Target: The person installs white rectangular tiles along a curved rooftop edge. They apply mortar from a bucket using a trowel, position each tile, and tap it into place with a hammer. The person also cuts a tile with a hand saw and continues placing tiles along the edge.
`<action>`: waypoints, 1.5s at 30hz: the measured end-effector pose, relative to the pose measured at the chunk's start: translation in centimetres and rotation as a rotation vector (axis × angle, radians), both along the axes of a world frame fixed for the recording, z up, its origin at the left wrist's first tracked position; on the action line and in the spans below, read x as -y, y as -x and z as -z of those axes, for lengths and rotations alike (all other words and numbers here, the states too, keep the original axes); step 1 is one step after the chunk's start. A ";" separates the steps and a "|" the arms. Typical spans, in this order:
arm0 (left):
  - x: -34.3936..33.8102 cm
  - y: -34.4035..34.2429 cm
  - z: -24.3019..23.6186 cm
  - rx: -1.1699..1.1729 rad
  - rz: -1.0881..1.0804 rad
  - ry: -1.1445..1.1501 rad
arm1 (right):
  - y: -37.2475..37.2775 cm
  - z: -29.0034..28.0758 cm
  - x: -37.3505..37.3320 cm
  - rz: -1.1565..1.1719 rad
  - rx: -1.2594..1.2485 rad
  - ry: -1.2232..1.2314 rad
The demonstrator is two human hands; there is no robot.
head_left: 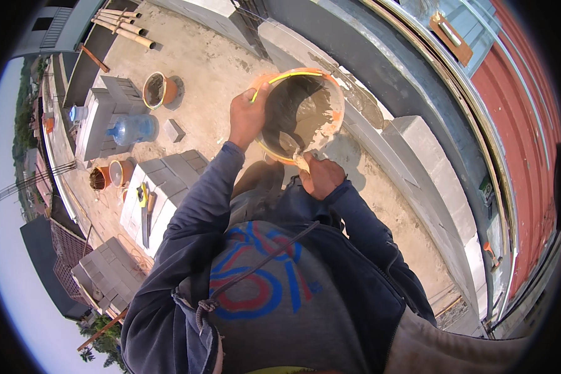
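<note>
As left hand (249, 116) grips bucket (336, 103), right (323, 177) (curled)

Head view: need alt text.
A person's left hand holds a bucket of grey mortar at its rim; the right hand grips a smeared tool. A block wall runs right, stacked blocks left.

Bamboo poles (124, 32) lie on the floor (212, 68), upper left; below them, a blue water jug (131, 129) near a loose grey block (174, 131); right, red corrugated sheeting (511, 100).
</note>
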State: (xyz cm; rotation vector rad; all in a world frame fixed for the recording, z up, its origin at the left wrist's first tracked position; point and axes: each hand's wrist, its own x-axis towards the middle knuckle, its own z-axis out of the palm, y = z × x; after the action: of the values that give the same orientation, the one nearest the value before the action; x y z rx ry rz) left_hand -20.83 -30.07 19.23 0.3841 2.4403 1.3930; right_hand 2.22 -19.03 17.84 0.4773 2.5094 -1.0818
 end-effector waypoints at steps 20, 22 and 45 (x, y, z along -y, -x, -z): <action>5.3 6.0 8.5 0.358 -0.440 -0.274 | 2.6 8.4 -11.6 0.832 -0.068 1.108; 5.8 7.1 8.3 0.385 -0.517 -0.298 | 4.2 10.6 -15.3 0.630 -0.230 0.474; 19.3 28.8 14.1 0.371 -0.465 -0.053 | 24.6 17.5 -13.7 0.363 -0.218 -0.522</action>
State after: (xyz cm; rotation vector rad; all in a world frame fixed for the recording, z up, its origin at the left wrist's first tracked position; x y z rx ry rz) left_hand -49.66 -49.34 5.15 -0.4268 2.2610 1.5359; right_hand -22.38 -5.30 0.33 1.0409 2.9786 -0.5938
